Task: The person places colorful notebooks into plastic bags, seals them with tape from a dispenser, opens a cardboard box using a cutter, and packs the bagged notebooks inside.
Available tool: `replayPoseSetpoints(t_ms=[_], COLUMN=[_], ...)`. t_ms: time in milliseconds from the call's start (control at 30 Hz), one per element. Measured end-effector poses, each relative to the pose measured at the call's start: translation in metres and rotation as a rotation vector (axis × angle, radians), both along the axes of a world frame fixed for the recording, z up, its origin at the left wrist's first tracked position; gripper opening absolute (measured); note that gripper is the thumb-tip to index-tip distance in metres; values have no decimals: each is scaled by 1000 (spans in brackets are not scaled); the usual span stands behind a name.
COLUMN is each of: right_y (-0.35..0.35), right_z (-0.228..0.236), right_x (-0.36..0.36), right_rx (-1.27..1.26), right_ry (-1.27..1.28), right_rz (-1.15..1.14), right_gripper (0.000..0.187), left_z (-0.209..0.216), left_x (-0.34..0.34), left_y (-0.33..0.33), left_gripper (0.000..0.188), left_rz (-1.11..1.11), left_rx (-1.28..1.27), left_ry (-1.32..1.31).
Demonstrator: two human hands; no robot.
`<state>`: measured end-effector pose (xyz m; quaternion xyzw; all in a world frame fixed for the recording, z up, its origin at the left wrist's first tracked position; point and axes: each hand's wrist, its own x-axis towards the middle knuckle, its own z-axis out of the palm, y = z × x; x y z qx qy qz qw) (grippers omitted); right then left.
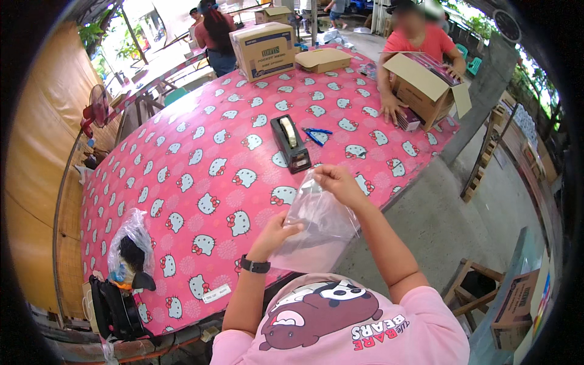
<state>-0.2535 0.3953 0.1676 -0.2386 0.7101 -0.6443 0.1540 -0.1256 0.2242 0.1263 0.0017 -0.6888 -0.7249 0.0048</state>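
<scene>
Between my hands is a clear plastic bag [322, 228], held over the near edge of the pink table. My left hand [277, 236] grips its left side, thumb lying across the film. At the bag's top corner, the fingers of my right hand [336, 184] are pinched on the plastic. The bag looks flat, and I see nothing inside it. Just beyond my right hand stands a black tape dispenser [291, 145] with a pale roll. Blue-handled cutters [317, 135] lie beside the dispenser, on its right.
A pink patterned cloth [201, 176] covers the table. A plastic-wrapped bundle [131, 252] and a black bag [115, 307] are at the left edge. Cartons [264, 52] stand at the back. Across the table, a person in red [420, 42] handles an open carton [423, 91]. A wooden stool [471, 289] is at right.
</scene>
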Motion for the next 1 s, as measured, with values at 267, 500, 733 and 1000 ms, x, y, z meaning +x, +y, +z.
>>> replayPoseSetpoints(t_ms=[267,500,733,1000], right_y=[62,59,96,272], right_z=[32,19,106,-60], right_x=[-17,13,-43,-5], right_rx=[332,649,556,1190], right_ry=[794,1109,1211,1207], right_rz=[-227,147,-66,-767], right_gripper=[24,26,11,24], left_z=[13,73,135,164], left_x=[-12,-43,-82,3], left_y=[-5,53,76,90], left_gripper=[22,14,25,32], left_rz=[35,93,499,949], left_rx=[-841,-1197,-1300,-797], left_ry=[98,513,818,914])
